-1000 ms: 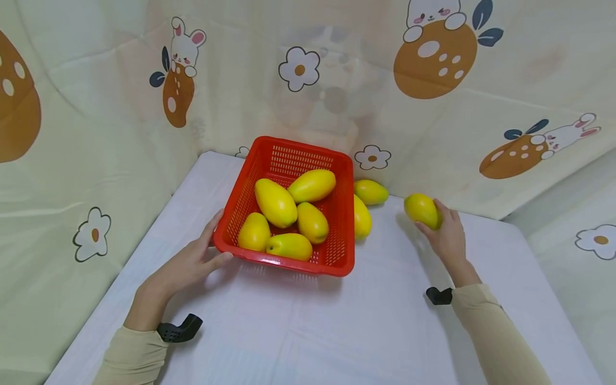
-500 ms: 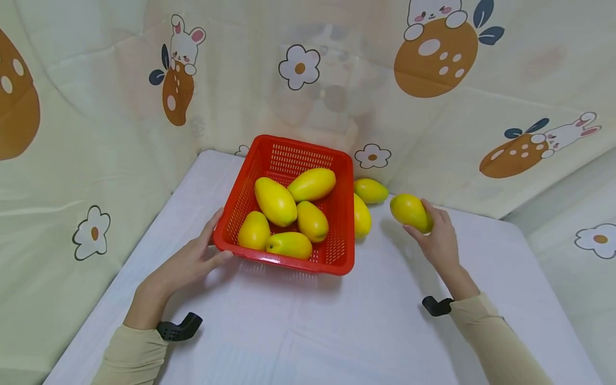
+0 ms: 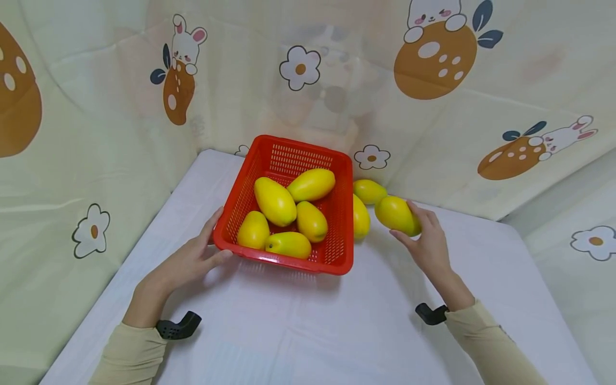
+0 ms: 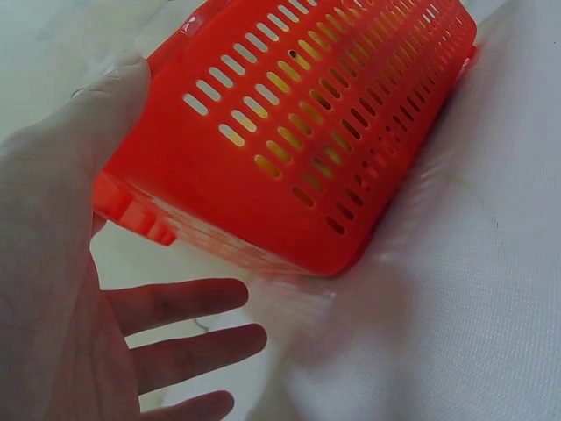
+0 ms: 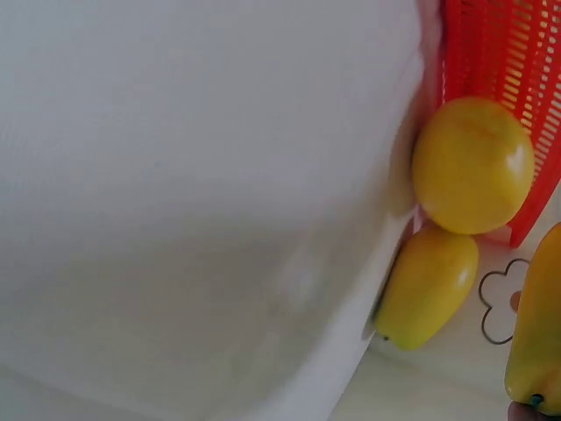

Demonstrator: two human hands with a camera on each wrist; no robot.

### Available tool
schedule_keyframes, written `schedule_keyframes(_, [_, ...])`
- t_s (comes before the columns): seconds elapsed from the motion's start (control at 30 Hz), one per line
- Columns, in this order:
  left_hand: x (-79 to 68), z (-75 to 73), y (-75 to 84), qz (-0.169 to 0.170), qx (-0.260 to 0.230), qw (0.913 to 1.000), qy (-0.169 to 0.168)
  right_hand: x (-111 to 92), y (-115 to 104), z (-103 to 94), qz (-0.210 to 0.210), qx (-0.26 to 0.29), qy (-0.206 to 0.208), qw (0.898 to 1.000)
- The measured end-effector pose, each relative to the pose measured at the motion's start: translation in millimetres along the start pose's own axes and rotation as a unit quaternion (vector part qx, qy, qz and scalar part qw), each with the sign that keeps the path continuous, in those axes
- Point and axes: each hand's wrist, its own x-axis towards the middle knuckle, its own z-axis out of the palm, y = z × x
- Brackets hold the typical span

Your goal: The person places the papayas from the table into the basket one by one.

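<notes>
My left hand [image 3: 190, 262] holds the near left corner of a red plastic basket [image 3: 348, 214]. In the left wrist view the thumb [image 4: 118, 92] lies against the rim, while three fingers [image 4: 197, 351] stretch out below, off the basket. Several yellow mangoes lie inside, one [image 3: 275, 201] resting against others. My right hand [image 3: 430, 246] grips another mango [image 3: 395, 215] above the table, right of the basket. Two more are beside the basket's right wall: one mango [image 3: 361, 218] partly hidden by it and another mango [image 3: 369, 191] behind. The right wrist view catches only part of the held mango [image 5: 539, 333].
A white cloth covers the table [image 3: 298, 331]. Behind and around it hangs a cream curtain [image 3: 231, 96] printed with rabbits and flowers, close to the basket's far side. Black wrist mounts [image 3: 180, 327] stick out from both wrists.
My right hand has carried its mango leftward, toward the basket and the two mangoes beside it. The left hand and the basket have stayed in place.
</notes>
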Motion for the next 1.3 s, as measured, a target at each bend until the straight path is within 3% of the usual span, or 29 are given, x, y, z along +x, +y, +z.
schedule_keyframes(0.43, [1.1, 0.2, 0.8, -0.006, 0.002, 1.0000, 0.001, -6, -25, -1.3, -0.030, 0.018, 0.012, 0.999])
schedule_keyframes(0.77, [3.2, 2.3, -3.9, 0.014, -0.009, 0.9998, 0.010, -7, -48, -3.1, -0.072, 0.039, 0.025, 0.996])
schedule_keyframes(1.3, [1.6, 2.3, -1.3, 0.003, -0.003, 0.9999, 0.012, 6, -91, -0.1, -0.119, 0.042, -0.002, 0.992])
